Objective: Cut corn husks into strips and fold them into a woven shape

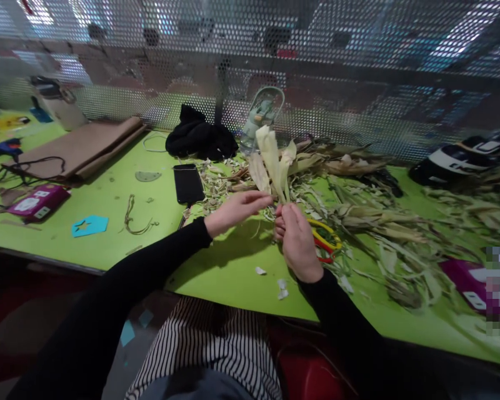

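Observation:
My right hand (298, 241) is closed around the base of a bunch of pale dried corn husks (273, 161), holding them upright above the green table (229, 266). My left hand (235, 211) reaches in from the left, its fingers stretched toward the lower part of the same husks and touching them. Yellow-and-red scissors (327, 240) lie on the table just right of my right hand. Both arms wear black sleeves.
A heap of dried husks and scraps (358, 216) covers the table's right half. A black phone (188, 183) lies left of my hands, a black cloth (200, 139) behind it. Brown paper (79, 147), a magenta box (39, 201) and a blue cutout (90, 225) lie left. A perforated metal screen (316, 66) backs the table.

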`<state>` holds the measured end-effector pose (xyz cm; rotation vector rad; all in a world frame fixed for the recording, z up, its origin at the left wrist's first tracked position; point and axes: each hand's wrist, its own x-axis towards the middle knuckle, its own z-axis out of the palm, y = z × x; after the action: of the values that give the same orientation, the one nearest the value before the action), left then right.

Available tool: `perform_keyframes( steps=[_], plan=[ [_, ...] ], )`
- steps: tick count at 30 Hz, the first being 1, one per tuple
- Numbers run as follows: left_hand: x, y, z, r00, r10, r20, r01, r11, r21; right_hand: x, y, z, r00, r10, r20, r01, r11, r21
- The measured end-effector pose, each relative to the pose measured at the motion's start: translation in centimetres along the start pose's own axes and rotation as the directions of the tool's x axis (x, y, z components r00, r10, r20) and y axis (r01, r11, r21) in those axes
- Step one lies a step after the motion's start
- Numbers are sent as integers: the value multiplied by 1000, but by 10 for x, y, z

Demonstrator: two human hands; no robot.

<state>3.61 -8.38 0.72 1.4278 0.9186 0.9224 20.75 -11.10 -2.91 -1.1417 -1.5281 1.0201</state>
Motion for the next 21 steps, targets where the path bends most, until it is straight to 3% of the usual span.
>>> perform_keyframes(
  steps=[3, 7, 12, 21],
  plan=[
    [-4, -6, 24, 997, 30, 75, -11, 972, -236, -5, -1, 8, 995, 82, -63, -76, 993, 92],
    [-8, -12, 38, 998, -45, 50, 60, 925, -374, -9, -3, 14, 991, 117, -61, -111, 988, 105],
    [-11, -15, 41, 993, -109, 39, 115, 900, -421, -8, -5, 17, 988, 152, -39, -144, 977, 154],
    [-9, -20, 34, 985, -88, 145, 152, 839, -522, -6, -6, 18, 976, 211, 55, -217, 913, 346]
  ],
)
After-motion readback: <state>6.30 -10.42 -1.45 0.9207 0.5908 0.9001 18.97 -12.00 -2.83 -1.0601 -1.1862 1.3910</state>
